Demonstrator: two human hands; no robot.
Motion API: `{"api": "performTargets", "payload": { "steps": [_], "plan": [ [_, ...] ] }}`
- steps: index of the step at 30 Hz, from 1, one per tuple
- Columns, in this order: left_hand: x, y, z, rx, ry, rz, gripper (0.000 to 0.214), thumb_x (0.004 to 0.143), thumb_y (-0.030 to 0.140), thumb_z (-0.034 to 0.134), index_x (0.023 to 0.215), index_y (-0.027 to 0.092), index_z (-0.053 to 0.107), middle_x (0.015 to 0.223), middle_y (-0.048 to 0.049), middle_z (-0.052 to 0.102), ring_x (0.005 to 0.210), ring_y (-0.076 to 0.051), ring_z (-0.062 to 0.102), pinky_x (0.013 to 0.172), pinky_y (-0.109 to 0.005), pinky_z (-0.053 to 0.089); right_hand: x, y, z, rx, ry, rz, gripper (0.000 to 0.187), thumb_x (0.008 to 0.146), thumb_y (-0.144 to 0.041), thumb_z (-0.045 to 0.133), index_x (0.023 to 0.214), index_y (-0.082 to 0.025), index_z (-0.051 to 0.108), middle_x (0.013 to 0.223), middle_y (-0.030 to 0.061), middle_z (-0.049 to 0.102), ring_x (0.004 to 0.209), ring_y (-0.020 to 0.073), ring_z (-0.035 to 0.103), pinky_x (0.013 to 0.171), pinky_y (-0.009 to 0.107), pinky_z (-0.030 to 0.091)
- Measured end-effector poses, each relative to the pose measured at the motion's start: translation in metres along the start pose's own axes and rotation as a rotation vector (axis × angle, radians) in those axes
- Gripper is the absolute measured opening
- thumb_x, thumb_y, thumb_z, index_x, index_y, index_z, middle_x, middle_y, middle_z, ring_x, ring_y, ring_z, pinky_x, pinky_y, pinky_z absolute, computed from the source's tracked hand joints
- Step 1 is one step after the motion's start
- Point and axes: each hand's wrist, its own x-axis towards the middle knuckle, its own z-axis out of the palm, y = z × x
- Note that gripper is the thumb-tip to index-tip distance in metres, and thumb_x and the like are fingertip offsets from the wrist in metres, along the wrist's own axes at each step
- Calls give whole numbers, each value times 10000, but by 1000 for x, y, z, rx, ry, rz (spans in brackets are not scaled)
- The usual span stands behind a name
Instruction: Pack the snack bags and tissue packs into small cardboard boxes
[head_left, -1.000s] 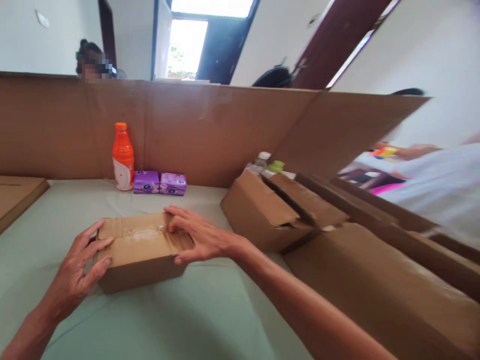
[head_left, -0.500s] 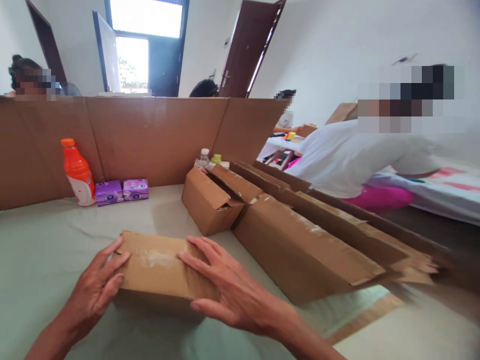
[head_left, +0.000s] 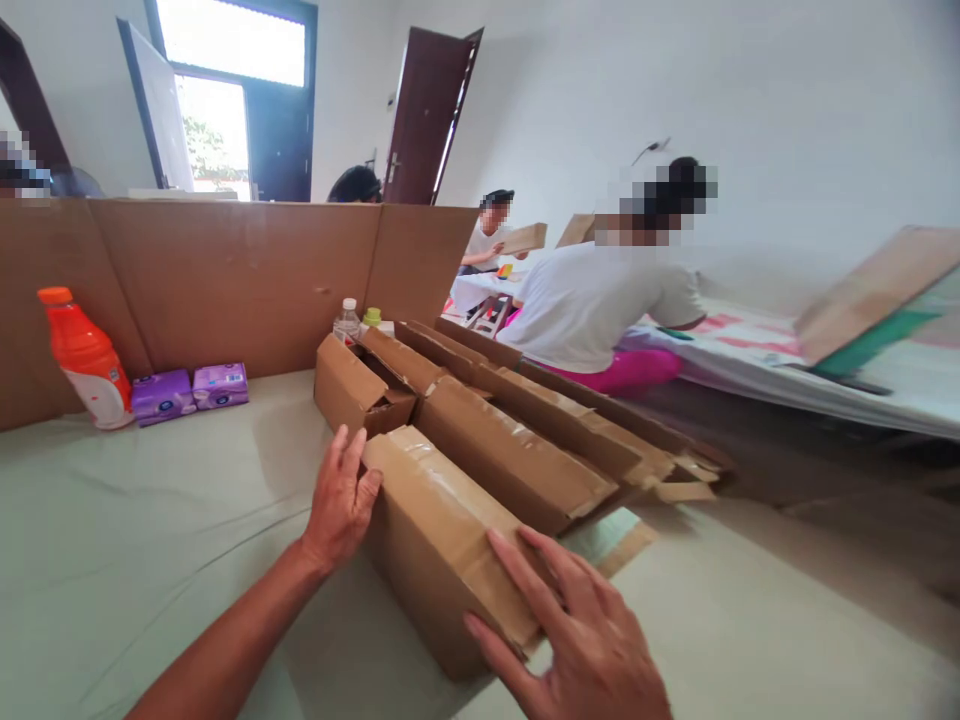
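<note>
A long taped cardboard box sits at an angle on the pale cloth, alongside the row of other boxes. My left hand grips its far end, thumb on the top edge and fingers round the corner. At the near end, my right hand spans the box, with fingers on top and the thumb against the near side. Just beyond it lies another taped cardboard box, very close to the held one. A shorter cardboard box with a partly lifted flap stands by the far end.
An orange bottle and two purple tissue packs stand at the left, before a cardboard screen. More boxes lie to the right. A co-worker in a white shirt sits at another table.
Both hands have moved the box right and turned it, from crosswise before me to lengthwise beside the row. The view has swung right.
</note>
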Motion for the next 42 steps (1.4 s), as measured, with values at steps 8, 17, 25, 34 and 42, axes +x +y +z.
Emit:
{"api": "performTargets", "payload": {
  "steps": [8,17,25,34,42],
  "plan": [
    [-62,7,47,-88,-352,-170,831,976,643,307,1584,85,213,1671,-179,142,1555,-280,139,1271,-480,156,30,0,39,-120,22,236,558,953,-566,446,1336,-175,555,1266,187,589,1117,385,538,851,528,509],
    [-75,-8,31,35,-506,-43,686,1007,487,383,1575,123,256,1628,-204,292,1516,-309,274,1234,-561,256,2,1,24,40,188,229,742,932,-498,581,1549,-184,313,1547,247,352,1300,462,476,922,612,472],
    [-125,-3,27,325,-548,179,544,945,431,543,1431,190,512,1560,-176,431,1465,-367,362,1212,-599,248,-50,-48,42,432,-23,-93,298,931,-239,554,1222,-236,619,1276,130,649,1111,277,657,852,414,541],
    [-210,22,9,329,-470,122,527,927,487,568,1345,167,571,1501,-181,498,1426,-333,422,1218,-520,256,-77,-72,89,546,-158,15,374,1050,-343,356,1201,-176,655,1190,109,716,1092,248,660,864,424,520],
    [-190,20,-21,107,-296,-37,268,892,243,537,1098,195,702,1093,-85,745,1038,-225,668,970,-388,510,-70,-80,83,527,-185,47,405,1047,-380,388,1022,-184,741,1128,107,736,1061,252,657,888,437,492]
  ]
}}
